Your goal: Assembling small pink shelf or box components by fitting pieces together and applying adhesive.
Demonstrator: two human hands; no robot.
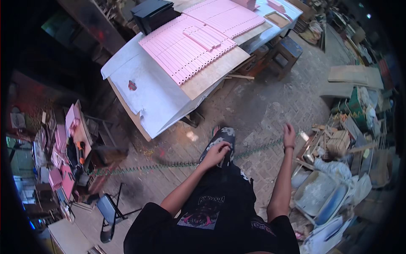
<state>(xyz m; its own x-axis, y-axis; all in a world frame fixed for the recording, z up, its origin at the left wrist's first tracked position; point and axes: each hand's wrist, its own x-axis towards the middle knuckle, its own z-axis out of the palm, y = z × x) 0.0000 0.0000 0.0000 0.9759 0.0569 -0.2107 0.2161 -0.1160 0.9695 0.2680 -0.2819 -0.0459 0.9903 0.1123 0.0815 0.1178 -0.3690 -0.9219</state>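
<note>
My left hand [215, 155] hangs in front of my raised thigh, its fingers loosely bent and apart, with nothing visible in them. Out to the right, my right hand [289, 136] is held away from my body above the brick floor, fingers loosely extended and empty. Neither hand touches an object. Ahead stands a table with a white cover sheet [160, 99], bearing rows of pink strips [186, 51] with dark holes at their ends. A few loose pink strips [202, 38] lie on top of these rows.
A green coiled hose [144, 168] crosses the floor at my feet. Scrap wood [332, 144] and a dirty white chair [317, 194] crowd the right. At left are a folding chair [111, 209] and a bench with an orange-and-black tool [80, 152]. A stool [288, 51] stands beyond the table.
</note>
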